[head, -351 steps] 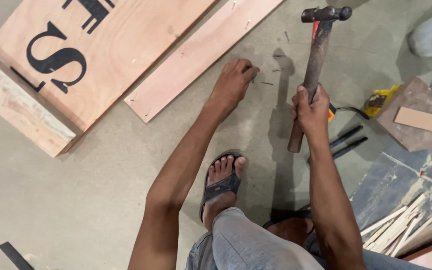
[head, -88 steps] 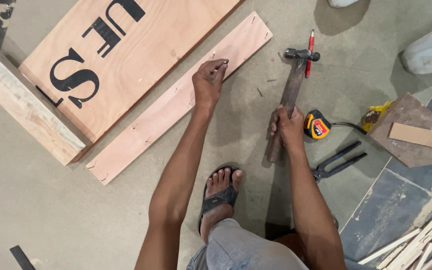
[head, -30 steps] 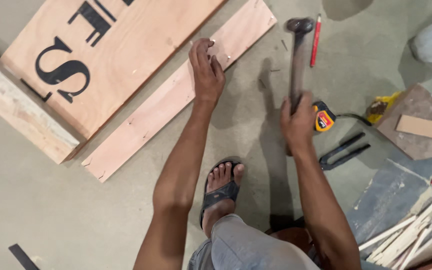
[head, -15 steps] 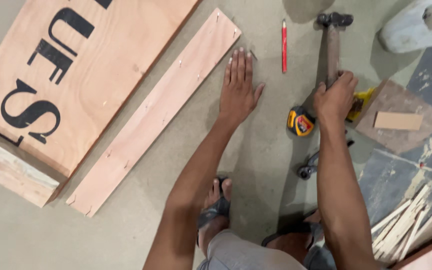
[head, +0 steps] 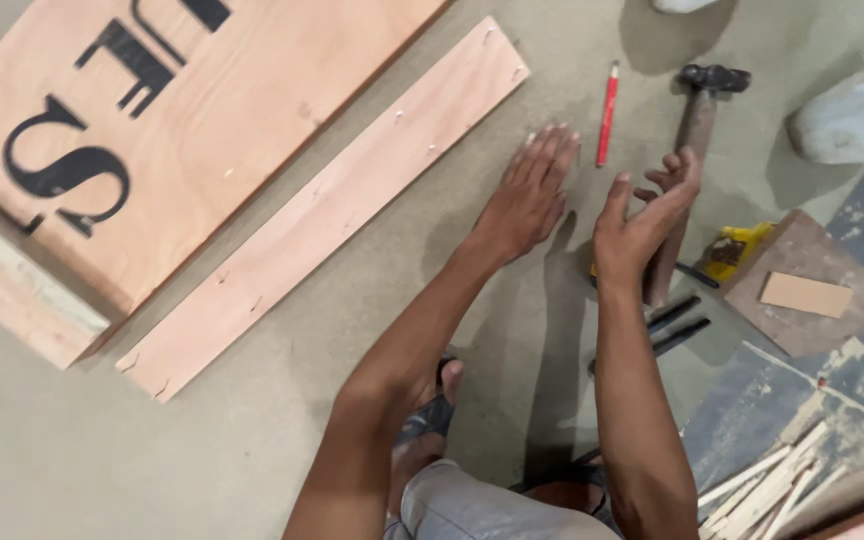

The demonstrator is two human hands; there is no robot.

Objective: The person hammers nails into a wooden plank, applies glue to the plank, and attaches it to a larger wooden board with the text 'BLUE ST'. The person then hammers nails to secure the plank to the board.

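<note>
Concrete floor (head: 252,450): left hand (head: 527,195) flat, right hand (head: 642,215) grip wide, seemingly above hammer (head: 692,110).

The plank (head: 337,195) is bare, matt wood beside a painted plywood panel (head: 202,110). The hammer (head: 687,150) has a dark head, probably metal, on a wooden handle. The floor (head: 102,460) looks like matt concrete.

Hammer (head: 697,120) handle (partly behind r. hand (head: 642,225))
</note>
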